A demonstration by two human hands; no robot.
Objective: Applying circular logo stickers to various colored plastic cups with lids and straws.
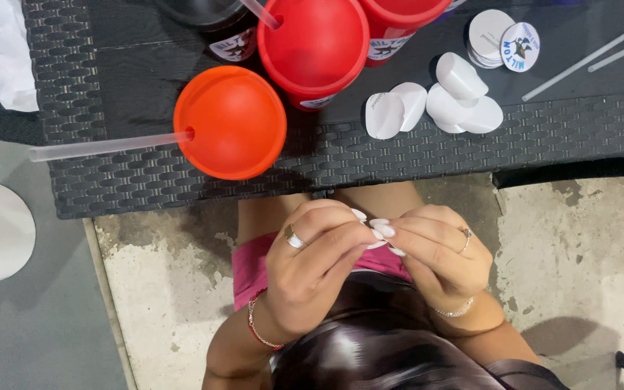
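Sticker (pixel 377 244) pinched between both hands (pixel 380 256)

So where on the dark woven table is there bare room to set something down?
Free: the woven table left of the orange lidded cup, above its clear straw, and the front edge strip right of the peeled white backing discs. Crowded: the red cups and round sticker stack at the back.

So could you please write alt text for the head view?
Seen from above, the left hand and right hand pinch a small white sticker between fingertips over the lap. Ahead, a dark woven table holds an orange lidded cup with a straw, red cups and loose round stickers.
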